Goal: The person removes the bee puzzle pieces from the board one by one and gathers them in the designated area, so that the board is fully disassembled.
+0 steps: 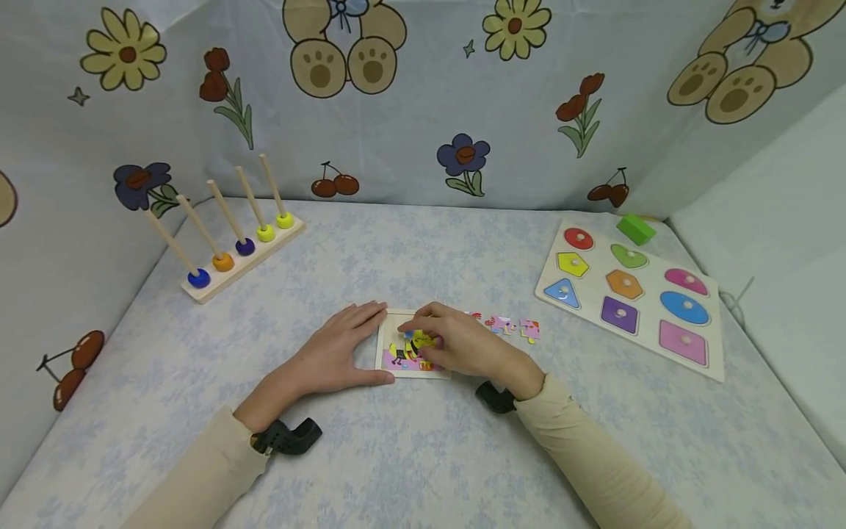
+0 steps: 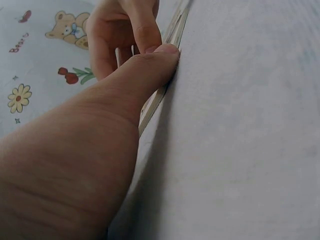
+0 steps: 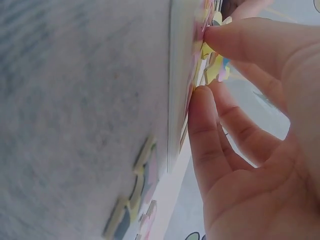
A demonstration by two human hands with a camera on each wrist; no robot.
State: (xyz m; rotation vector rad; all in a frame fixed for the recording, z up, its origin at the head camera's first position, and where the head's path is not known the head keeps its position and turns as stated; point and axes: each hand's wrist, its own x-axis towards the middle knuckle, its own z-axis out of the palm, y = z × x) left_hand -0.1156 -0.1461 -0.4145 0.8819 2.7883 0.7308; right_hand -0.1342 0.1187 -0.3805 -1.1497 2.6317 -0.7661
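Observation:
A small wooden jigsaw tray [image 1: 416, 374] with a yellow-and-black bee picture lies on the table in front of me. My left hand [image 1: 337, 353] rests at its left side, fingers extended along the upper left corner and thumb against the lower edge. Over the tray, my right hand [image 1: 465, 342] pinches a yellow jigsaw piece [image 3: 214, 70], which stands tilted above the picture in the right wrist view. Its fingers cover part of the picture in the head view. Several loose jigsaw pieces [image 1: 502, 325] lie just right of the tray, partly behind the right hand.
At the back left stands a wooden peg stand [image 1: 241, 268] with coloured beads on its pegs. A knobbed shape board [image 1: 591, 301] lies at the right, with a green block [image 1: 637, 229] by its far edge. A printed cloth [image 1: 396, 147] hangs behind the table.

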